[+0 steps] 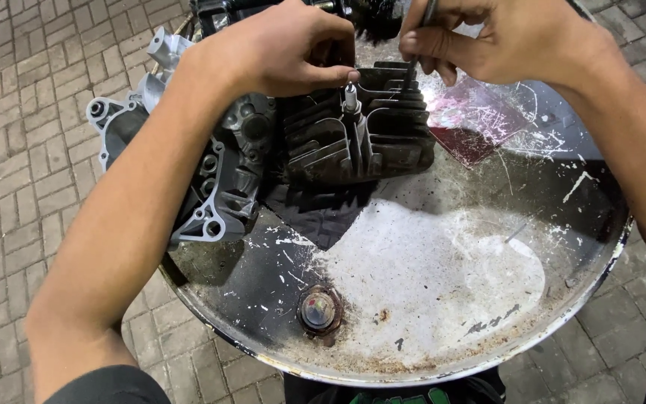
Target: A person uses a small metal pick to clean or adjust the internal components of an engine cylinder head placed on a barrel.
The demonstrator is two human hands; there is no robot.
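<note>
A small engine lies on top of a round metal drum. Its black finned cylinder head points toward me, and its grey crankcase hangs over the drum's left edge. A spark plug stands upright in the head. My left hand rests on the engine with a fingertip touching the top of the plug. My right hand grips a thin metal tool whose tip reaches down to the fins just right of the plug.
The drum lid is scratched and worn, with a rusty bung cap near its front and a red patch at the back right. Grey paving bricks surround the drum.
</note>
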